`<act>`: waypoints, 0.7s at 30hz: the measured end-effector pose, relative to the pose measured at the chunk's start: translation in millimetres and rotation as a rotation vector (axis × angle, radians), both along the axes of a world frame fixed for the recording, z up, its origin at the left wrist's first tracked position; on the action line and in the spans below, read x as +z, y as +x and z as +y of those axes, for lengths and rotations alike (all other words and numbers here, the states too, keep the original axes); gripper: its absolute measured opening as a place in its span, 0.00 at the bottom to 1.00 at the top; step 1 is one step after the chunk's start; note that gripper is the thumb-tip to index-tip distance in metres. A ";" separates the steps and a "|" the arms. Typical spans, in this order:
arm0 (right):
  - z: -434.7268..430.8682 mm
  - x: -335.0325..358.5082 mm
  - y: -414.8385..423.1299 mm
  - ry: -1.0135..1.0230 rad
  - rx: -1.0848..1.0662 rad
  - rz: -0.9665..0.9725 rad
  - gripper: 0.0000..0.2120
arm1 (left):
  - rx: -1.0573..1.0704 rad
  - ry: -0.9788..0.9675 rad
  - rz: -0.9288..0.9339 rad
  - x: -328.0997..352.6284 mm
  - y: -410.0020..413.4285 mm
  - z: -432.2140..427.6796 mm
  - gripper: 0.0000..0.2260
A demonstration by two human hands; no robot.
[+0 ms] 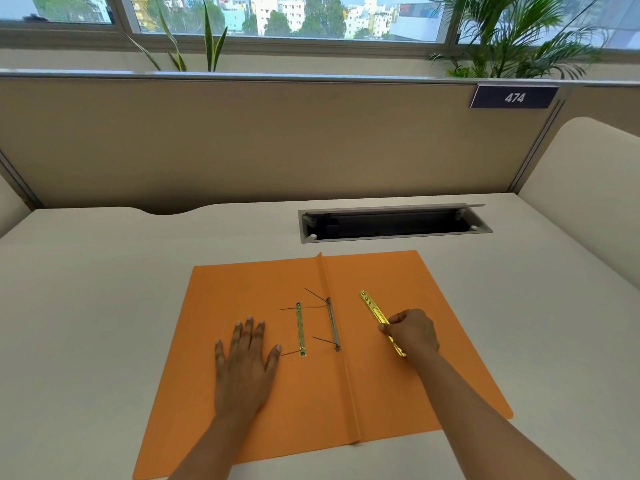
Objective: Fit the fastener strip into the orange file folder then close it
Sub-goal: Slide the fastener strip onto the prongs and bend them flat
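Observation:
An orange file folder lies open and flat on the white desk, its spine fold running down the middle. A gold fastener strip rests slanted on the right leaf, and my right hand is pinched on its lower half. My left hand lies flat, fingers spread, on the left leaf. A thin gold bar with dark prongs sits just right of that hand. A grey bar with prongs lies along the spine.
A cable tray with its lid raised is set into the desk behind the folder. A beige partition with a "474" sign closes the back; a cream side panel stands at the right.

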State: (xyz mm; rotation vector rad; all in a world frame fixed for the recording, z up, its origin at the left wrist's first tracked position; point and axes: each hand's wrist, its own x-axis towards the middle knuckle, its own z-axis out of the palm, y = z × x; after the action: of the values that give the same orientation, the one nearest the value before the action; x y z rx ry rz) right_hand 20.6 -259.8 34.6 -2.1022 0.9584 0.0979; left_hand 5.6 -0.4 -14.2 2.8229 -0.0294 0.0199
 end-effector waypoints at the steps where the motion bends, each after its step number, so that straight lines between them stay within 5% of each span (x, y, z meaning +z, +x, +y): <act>1: 0.2 -0.6 -0.6 0.000 0.004 -0.012 0.11 | 0.001 0.002 -0.002 0.1 -0.1 -0.2 0.27; 11: -0.6 -4.5 -12.2 0.106 -0.013 -0.184 0.06 | -0.017 -0.065 0.044 2.3 4.1 3.7 0.27; 21: 46.7 19.8 -20.3 0.322 0.055 -0.360 0.03 | 0.133 -0.694 0.062 45.4 17.1 -18.7 0.13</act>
State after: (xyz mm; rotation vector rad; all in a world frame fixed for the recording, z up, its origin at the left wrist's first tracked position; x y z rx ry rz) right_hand 0.2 -213.0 54.4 -1.7704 0.6227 -0.0910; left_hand 22.6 -19.1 31.2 2.1259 0.1508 -0.0234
